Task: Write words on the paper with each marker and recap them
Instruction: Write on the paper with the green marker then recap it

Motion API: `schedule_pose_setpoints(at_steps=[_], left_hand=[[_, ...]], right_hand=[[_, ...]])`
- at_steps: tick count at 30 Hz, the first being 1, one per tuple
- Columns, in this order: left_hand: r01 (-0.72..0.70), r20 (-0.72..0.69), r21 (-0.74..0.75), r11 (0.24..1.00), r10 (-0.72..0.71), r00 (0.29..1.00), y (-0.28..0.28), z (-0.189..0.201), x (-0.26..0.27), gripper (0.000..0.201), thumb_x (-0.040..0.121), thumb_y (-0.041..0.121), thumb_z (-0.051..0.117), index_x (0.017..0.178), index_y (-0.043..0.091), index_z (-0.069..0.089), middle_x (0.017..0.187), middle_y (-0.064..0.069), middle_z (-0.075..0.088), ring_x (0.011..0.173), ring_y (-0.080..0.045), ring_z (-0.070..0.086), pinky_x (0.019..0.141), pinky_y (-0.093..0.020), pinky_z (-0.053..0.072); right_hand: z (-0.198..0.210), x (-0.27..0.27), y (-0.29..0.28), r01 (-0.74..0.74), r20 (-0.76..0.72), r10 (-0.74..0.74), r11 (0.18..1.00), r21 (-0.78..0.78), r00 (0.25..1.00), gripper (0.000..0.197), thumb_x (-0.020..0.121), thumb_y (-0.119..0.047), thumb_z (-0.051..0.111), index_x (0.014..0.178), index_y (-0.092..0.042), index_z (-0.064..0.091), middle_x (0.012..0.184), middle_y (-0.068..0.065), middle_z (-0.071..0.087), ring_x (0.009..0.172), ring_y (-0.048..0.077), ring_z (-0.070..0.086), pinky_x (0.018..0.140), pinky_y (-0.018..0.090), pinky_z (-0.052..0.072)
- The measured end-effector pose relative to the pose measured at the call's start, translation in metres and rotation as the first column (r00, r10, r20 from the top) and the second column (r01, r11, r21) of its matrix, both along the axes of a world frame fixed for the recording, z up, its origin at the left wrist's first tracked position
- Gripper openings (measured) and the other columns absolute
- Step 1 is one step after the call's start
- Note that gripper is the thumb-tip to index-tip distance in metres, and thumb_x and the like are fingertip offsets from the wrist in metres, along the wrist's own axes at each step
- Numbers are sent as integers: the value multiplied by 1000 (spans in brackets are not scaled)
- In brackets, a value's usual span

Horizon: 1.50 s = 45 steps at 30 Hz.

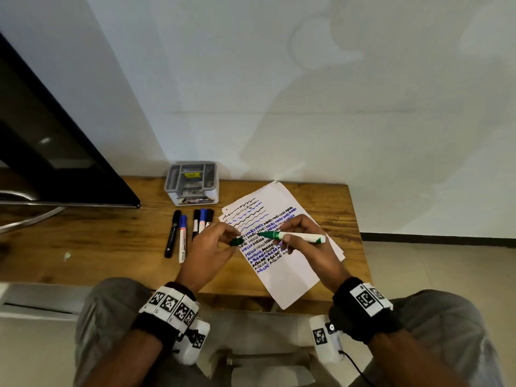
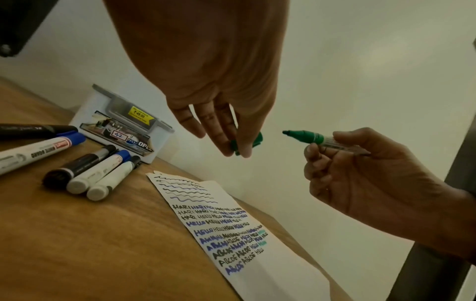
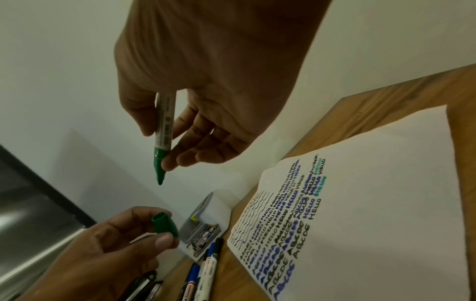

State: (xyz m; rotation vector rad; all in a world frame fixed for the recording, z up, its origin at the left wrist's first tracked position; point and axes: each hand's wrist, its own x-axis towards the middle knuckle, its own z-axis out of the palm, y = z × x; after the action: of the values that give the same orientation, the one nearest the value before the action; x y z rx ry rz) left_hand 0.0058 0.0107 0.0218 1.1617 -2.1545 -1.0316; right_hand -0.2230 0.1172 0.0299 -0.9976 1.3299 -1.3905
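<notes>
1. Right now the right hand [image 1: 300,238] holds the green marker [image 1: 293,236] by its white barrel, with thumb and fingers [image 3: 180,156] curled round it and the bare green tip pointing toward the left hand [image 1: 208,248].
2. The left hand pinches the green cap [image 1: 236,241] between thumb and fingertips; the cap's open end faces the marker tip, and the two are near each other but apart, as the left wrist view shows.
3. Both hands hover above the paper [image 1: 290,275], which lies slanted on the wooden surface [image 1: 97,247], its near corner hanging over the front edge.
4. The paper carries wavy lines at the top and rows of words below in black, blue and a little green: HARI, HELLO, ABCDE.
5. To the left of the paper lie five capped markers [image 1: 192,233], black and blue, in a pair and a group of three, roughly side by side.
6. Behind them, against the wall, stands a grey organiser box [image 1: 192,182] with a yellow sticker.
7. A dark monitor [image 1: 42,152] sits on the far left.
</notes>
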Motion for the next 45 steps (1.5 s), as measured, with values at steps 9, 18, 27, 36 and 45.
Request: schedule_pose_setpoints(at_steps=[9,18,27,36,45], left_hand=[[-25,-144,16,1000,27,989,11,-2,10,27,74,8,84,96,17,71,100,9,67,87,-4,65,67,-6,42],[23,-184,-20,1000,-26,983,9,-5,15,26,75,8,83,98,18,74,102,6,66,89,-9,65,68,-10,42],[75,-254,31,997,-65,965,8,-8,18,23,79,14,80,98,24,73,102,8,71,97,-11,65,79,-23,52],[58,-286,42,997,-43,957,13,-13,13,33,80,8,79,92,36,67,99,11,73,97,-9,69,84,-26,58],[38,-282,177,983,14,959,-7,-11,23,20,82,9,78,100,15,72,93,6,75,83,-16,71,76,-22,56]], right_hand=[[5,26,4,-20,-185,18,1000,-11,983,16,88,-9,77,100,-6,68,108,-6,75,106,20,72,82,36,63],[4,34,1,-8,-189,12,1000,21,982,16,85,-11,80,99,-16,73,106,-10,76,109,15,71,84,32,62],[1,24,1,-54,-230,63,998,44,971,27,79,-16,86,104,-23,80,107,-13,79,108,12,71,86,29,61],[-8,23,-12,-51,-522,109,991,124,846,20,87,-36,79,107,-29,79,113,-10,76,103,9,70,85,35,62],[13,26,-43,-220,-523,330,939,263,786,13,93,-32,74,100,-22,76,101,-11,73,91,9,69,73,13,50]])
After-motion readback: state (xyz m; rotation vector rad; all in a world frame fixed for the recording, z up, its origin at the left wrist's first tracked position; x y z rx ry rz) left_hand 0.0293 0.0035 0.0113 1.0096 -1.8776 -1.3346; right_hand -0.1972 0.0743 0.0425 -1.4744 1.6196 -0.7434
